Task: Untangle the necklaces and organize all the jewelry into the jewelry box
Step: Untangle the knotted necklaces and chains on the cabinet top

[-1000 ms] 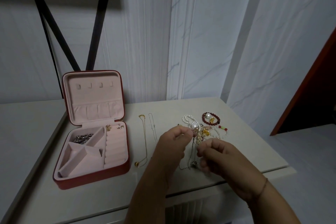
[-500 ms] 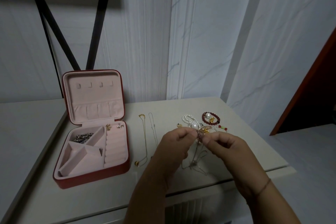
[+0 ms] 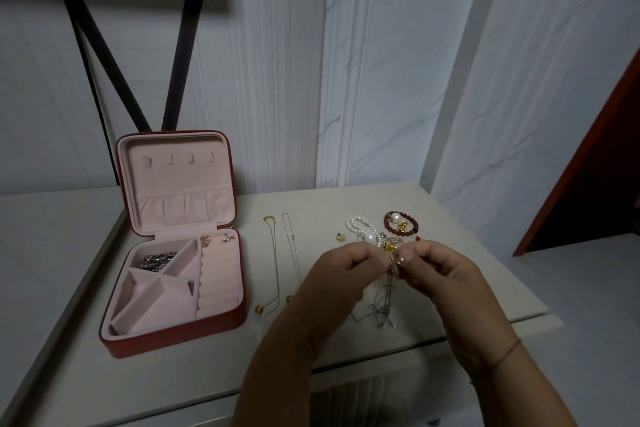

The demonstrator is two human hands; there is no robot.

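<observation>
We have both hands raised together right of centre in the frame. The left hand (image 3: 343, 263) and the right hand (image 3: 440, 267) each pinch the top of the tangled silver chain (image 3: 382, 314) between thumb and forefinger, fingertips nearly touching. From that pinch the chain drops straight toward the bottom of the frame, so its long axis is vertical. Its lower end bunches in a knot that seems to rest on the table (image 3: 485, 291). The knot lies below and between our hands, about equally near each. The chain looks thin, pale and slack, and its strands are too fine for us to tell which loops cross. Well apart at the left, the jewelry box (image 3: 173, 334) stands open, nearer our left hand. Between it and us lie a gold necklace (image 3: 276, 267) and a silver necklace (image 3: 293, 253), both stretched out.
</observation>
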